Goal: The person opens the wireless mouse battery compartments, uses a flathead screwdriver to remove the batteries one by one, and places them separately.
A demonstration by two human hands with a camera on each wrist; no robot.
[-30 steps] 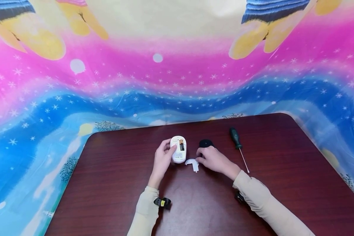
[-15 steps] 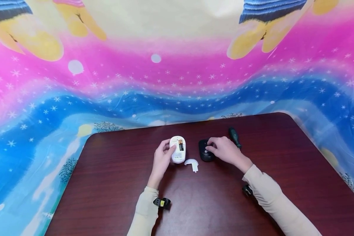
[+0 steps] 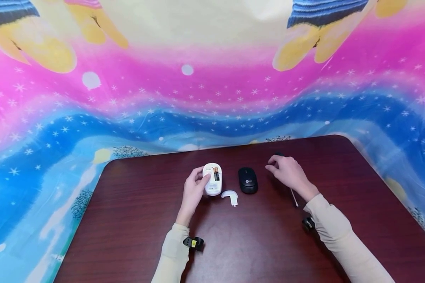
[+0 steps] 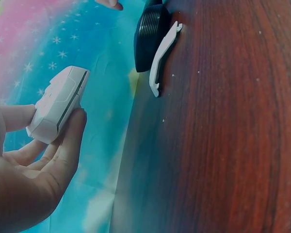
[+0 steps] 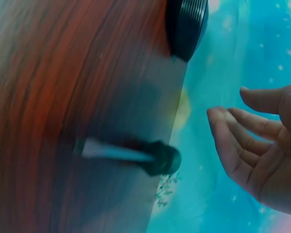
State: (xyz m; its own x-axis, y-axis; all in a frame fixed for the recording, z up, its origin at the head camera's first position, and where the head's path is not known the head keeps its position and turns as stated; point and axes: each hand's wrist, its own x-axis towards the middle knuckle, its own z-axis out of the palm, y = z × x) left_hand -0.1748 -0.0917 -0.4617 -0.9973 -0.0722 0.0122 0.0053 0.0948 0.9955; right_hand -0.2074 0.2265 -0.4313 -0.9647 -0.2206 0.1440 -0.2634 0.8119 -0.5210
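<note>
My left hand [image 3: 193, 190] holds a white computer mouse [image 3: 212, 184] by its side, thumb on the underside and fingers behind. Its underside faces me, and two batteries [image 3: 217, 174] show in the uncovered slot. My right hand [image 3: 290, 173] is over the screwdriver [image 5: 160, 158], hiding most of its dark handle in the head view; the right wrist view shows bent fingers with nothing between them and a gap to the thumb. Between the hands lies a black mouse [image 3: 248, 181], right side up. The white battery cover [image 3: 231, 197] rests on the table beside it.
The dark red wooden table [image 3: 233, 243] has rounded far corners. A printed cloth [image 3: 212, 94] hangs right behind its far edge. A small black device is strapped on each wrist over the sleeves.
My right hand has moved right, from beside the battery cover, across the black mouse, to over the screwdriver. The black mouse now shows whole. The left hand keeps holding the white mouse nearly still.
</note>
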